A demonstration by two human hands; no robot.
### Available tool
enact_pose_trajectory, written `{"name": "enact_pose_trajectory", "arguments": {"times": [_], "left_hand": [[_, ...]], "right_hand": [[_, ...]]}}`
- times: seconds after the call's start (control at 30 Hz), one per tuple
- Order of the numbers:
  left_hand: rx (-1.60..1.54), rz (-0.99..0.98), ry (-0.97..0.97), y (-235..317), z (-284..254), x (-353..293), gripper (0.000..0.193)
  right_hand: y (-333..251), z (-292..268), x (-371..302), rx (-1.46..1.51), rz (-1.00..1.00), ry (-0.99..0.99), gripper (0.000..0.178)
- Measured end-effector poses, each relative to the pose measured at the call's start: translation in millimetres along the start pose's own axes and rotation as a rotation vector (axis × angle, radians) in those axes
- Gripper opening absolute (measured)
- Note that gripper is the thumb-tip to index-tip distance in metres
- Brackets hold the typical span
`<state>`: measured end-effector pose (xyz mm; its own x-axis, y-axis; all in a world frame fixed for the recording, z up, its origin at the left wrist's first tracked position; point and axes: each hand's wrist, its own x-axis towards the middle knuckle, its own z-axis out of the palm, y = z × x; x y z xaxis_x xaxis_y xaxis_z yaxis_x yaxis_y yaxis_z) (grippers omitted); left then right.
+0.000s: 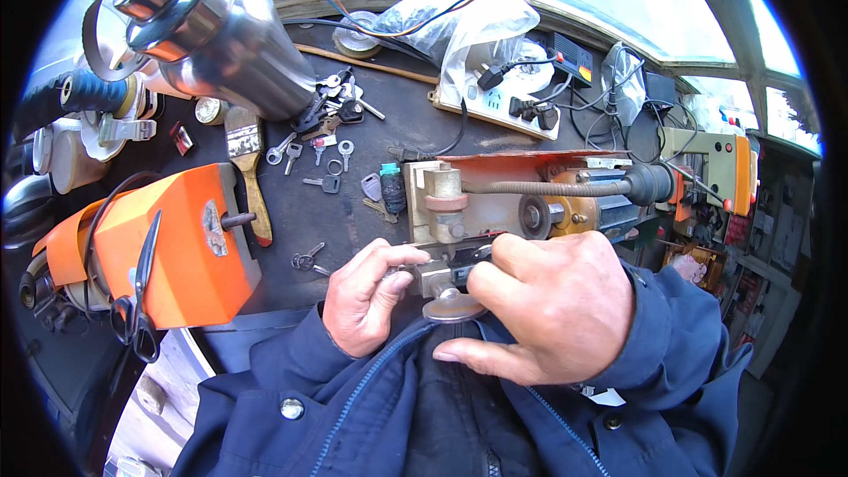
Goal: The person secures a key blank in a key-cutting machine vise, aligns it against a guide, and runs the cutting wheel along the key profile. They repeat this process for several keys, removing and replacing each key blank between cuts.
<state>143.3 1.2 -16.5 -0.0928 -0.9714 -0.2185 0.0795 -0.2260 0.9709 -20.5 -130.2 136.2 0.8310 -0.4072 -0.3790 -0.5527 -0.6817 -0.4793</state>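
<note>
A small key-cutting machine (443, 203) stands on the bench before me, its metal clamp (433, 277) and round disc knob (452, 307) nearest my body. My left hand (364, 296) is closed at the clamp's left side, index finger reaching to the metal; what its fingertips pinch, if anything, is hidden. From the right, my right hand (552, 300) curls its fingers over the clamp beside a small dark piece with a shiny edge. Its thumb stretches below the disc knob. Whatever those curled fingers grip is covered by the hand.
Left of the machine lie several loose keys (331, 184) and a paintbrush (245, 155). Scissors (141, 287) rest against an orange machine (190, 243). A steel flask (238, 44) stands far left. Behind are a power strip (530, 119) and cables; a motor (592, 199) sits right.
</note>
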Motion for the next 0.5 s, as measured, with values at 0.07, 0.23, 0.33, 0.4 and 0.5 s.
{"name": "enact_pose_trajectory", "arguments": {"times": [0.07,0.23,0.33,0.4,0.5], "left_hand": [[0.002,-0.001,0.004,1,0,0,0.019],[-0.017,-0.005,0.009,1,0,0,0.019],[0.005,0.042,-0.005,-2,-3,2,0.020],[-0.016,0.021,-0.003,-4,-2,0,0.023],[-0.087,0.000,0.025,-11,-5,-7,0.034]], "right_hand": [[4,5,7,-0.055,-0.066,0.026,0.045],[6,26,9,-0.102,-0.096,0.078,0.038],[-7,45,4,0.000,0.067,0.225,0.034],[-13,54,1,0.057,0.158,0.296,0.035],[-16,52,-6,0.099,0.236,0.276,0.039]]}}
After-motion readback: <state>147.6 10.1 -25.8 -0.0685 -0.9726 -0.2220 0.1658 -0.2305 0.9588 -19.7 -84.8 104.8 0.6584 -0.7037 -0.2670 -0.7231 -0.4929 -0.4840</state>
